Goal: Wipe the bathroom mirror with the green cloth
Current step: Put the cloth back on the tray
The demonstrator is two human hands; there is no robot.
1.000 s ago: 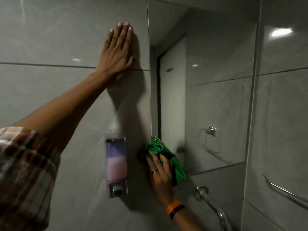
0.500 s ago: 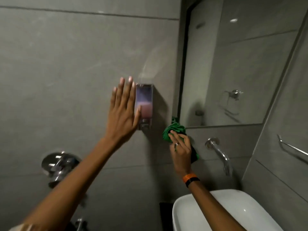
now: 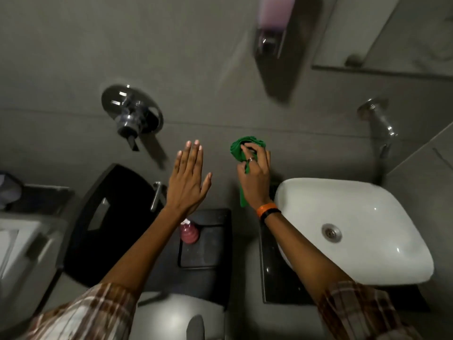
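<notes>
One head-worn view looks steeply down along the tiled wall [image 3: 73, 57]. It sits close above the washbasin [image 3: 367, 241] and both forearms.

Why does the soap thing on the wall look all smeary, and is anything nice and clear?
Head view: the soap dispenser up top is smeared by motion blur, with a long dark shadow below it; the wall tap is blurred too; the sink shows small bright glints; the hands look sharper.
</notes>
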